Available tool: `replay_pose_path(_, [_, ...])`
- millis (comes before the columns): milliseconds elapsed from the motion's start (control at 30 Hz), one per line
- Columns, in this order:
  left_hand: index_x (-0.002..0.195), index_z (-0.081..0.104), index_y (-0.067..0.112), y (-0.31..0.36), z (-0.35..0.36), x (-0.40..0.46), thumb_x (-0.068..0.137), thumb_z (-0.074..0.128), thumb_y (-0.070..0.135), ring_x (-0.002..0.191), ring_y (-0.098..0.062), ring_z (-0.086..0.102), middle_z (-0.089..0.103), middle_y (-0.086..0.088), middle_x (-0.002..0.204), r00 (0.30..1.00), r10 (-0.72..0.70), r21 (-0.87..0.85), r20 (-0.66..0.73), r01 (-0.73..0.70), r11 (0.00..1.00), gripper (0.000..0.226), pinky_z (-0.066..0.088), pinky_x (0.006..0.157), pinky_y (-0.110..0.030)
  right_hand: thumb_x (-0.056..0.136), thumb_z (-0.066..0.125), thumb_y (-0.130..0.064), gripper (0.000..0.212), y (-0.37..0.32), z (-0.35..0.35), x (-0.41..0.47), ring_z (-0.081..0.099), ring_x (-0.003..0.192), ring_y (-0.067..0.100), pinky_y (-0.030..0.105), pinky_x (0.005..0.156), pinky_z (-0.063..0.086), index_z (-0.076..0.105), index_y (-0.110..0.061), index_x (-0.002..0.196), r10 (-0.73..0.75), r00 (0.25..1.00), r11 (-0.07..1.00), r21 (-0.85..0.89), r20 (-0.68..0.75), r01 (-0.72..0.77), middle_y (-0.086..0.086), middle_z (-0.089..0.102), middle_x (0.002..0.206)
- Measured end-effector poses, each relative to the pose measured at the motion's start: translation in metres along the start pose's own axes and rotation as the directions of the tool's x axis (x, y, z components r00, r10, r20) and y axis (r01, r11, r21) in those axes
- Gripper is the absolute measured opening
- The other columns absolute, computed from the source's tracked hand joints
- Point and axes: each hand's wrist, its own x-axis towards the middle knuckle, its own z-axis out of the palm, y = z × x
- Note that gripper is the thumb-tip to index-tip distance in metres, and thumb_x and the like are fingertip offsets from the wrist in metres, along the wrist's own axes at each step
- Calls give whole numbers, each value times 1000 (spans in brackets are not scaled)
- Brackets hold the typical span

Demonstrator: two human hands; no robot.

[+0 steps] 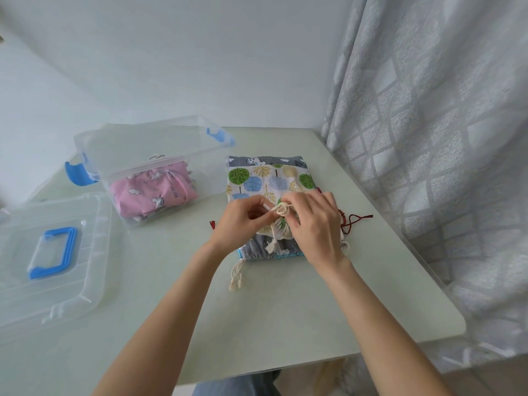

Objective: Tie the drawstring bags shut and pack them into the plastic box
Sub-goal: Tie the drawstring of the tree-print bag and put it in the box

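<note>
Right now both hands are busy at the gathered mouth of the tree-print bag (268, 178), which lies on the table (285, 310) on top of a small stack of other bags. Left hand (238, 221) has its fingers curled in, pinching the cream drawstring (281, 210) just beside the knot; right hand (317, 224) is curled over the puckered fabric, fingertips pinching the same cord from the other side. A loop of cord shows between them, so I judge the knot is being formed or snugged and is not yet finished

Under the tree-print bag sits a grey bag (265, 246), its own cream cord (237, 274) trailing loose toward the near edge of the table, so that 1 looks untied. A dark red cord (353, 221) pokes out to the right of the stack from a bag I cannot see clearly, and I cannot tell how many bags the stack holds

Over to the left stands the plastic box (154, 167), open, with 1 pink unicorn bag (154, 195) already packed inside. Whether anything lies behind it I cannot tell. Its lid (54, 270) rests flat on the table nearer the camera, blue handle up

So, my read: 1 bag packed, 1 mid-tie, at least 2 more to close, then the packing
</note>
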Motion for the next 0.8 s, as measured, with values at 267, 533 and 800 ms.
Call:
replay_pose_path(267, [99,68,12,3,-11,-2,90,59,29,87,-17,66,72,-8,91,997,-76,-158,24,79,984,21,50,83,-31,77,76,-3,12,1,11,-10,58,77,11,26,72,36,71,-12,82,10,985,988,151,-170,16,-4,71,80])
replay_pose_path(533, [106,65,14,12,-11,7,85,63,1,90,-12,66,70,-11,96,981,9,-104,196,12,994,25,51,88,-23,90,61,-26,12,9,5,-16,48,84,16,27,75,41,63,-16,85,44,989,941,338,-140,6,-6,71,81])
replay_pose_path(800, [90,65,15,28,-13,3,75,66,11,66,-10,61,68,6,78,878,448,620,170,-449,644,16,49,63,-24,78,74,-16,7,17,7,-27,51,82,18,32,70,46,71,-10,74,112,993,901,425,-26,-91,-7,71,81])
